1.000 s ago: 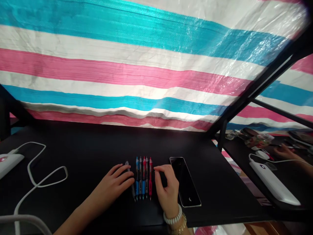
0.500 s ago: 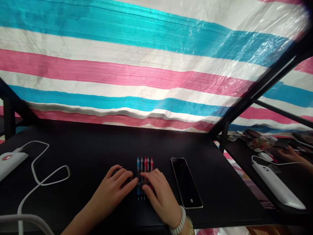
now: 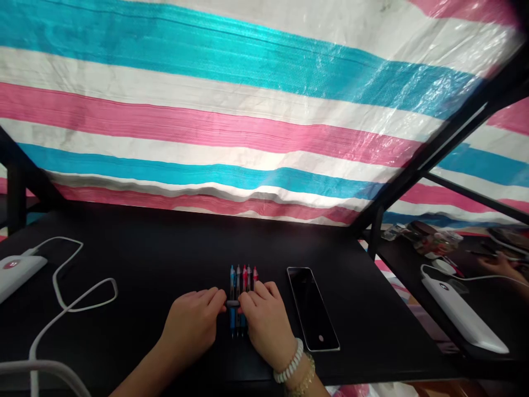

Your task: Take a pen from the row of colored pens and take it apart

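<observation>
A row of several pens (image 3: 243, 274), blue and red, lies side by side on the black table (image 3: 165, 248) just ahead of me. My left hand (image 3: 192, 325) and my right hand (image 3: 264, 320) meet over the near ends of that row. Both have curled fingers pinching a dark grey pen (image 3: 232, 303) that is held crosswise between them, one hand on each end. A white bead bracelet sits on my right wrist.
A dark phone (image 3: 312, 309) lies face up right of my right hand. At the far left are a white power bank (image 3: 16, 270) and its looping white cable (image 3: 78, 298). A neighbouring desk at the right holds another white power bank (image 3: 463, 311) and another person's hand (image 3: 502, 267). A striped tarp hangs behind.
My right hand moved left from beside the phone onto the pens. The grey pen, which lay under my left fingers alongside the row, is now lifted crosswise between both hands.
</observation>
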The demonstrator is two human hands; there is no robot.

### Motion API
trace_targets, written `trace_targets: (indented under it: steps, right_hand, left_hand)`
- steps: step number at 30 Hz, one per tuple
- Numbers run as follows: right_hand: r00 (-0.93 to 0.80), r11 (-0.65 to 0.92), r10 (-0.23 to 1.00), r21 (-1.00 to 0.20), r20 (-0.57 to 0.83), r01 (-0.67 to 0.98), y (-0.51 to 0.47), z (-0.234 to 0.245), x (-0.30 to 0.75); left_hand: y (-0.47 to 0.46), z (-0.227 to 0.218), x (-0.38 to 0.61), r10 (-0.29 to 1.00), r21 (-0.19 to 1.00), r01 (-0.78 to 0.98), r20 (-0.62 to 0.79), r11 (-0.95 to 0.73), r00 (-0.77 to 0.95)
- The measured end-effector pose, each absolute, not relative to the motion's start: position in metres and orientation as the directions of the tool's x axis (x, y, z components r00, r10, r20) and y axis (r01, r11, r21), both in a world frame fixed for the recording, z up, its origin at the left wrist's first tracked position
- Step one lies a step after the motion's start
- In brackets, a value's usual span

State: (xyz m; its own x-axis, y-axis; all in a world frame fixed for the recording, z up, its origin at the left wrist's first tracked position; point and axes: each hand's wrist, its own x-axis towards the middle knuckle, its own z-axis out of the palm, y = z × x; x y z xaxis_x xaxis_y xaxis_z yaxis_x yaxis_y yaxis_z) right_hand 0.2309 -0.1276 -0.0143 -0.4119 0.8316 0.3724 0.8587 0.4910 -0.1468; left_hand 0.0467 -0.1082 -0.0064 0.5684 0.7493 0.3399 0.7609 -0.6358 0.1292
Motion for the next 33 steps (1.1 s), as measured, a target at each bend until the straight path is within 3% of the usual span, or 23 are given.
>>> trace_targets:
  steps: [9,13,15,18,23,25,28,33]
  right_hand:
    - [-0.389,0.492,0.78,-0.095,0.491,0.866,-0.124,-0.023,0.235]
    - [-0.393,0.491,0.771,-0.074,0.501,0.868,-0.125,-0.025,0.236]
    - [-0.375,0.477,0.784,-0.094,0.494,0.874,-0.124,-0.024,0.237]
    - [-0.293,0.428,0.833,-0.212,0.469,0.878,-0.123,-0.021,0.239]
    - [-0.126,0.361,0.908,-0.594,0.4,0.718,-0.124,-0.014,0.245]
    - [-0.09,0.327,0.936,-0.748,0.34,0.577,-0.126,-0.012,0.247]
    - [-0.1,0.23,0.973,-0.912,0.208,0.339,-0.127,-0.01,0.249]
    - [-0.076,0.028,0.997,-0.995,0.021,0.093,-0.123,-0.014,0.249]
  left_hand:
    - [-0.107,0.019,0.059,0.891,0.251,0.86,0.016,-0.444,0.454]
    - [-0.104,0.021,0.061,0.905,0.315,0.869,-0.064,-0.382,0.421]
    - [-0.102,0.019,0.058,0.898,0.356,0.845,-0.037,-0.399,0.439]
    - [-0.096,0.009,0.05,0.857,0.426,0.749,0.159,-0.507,0.49]
    - [-0.092,-0.008,0.035,0.787,0.628,0.475,0.487,-0.616,0.377]
    - [-0.094,-0.011,0.033,0.837,0.739,0.393,0.471,-0.547,0.28]
    - [-0.099,-0.011,0.035,0.935,0.897,0.272,0.31,-0.348,0.172]
    - [-0.105,-0.012,0.042,0.991,0.994,0.006,0.107,-0.108,0.08]
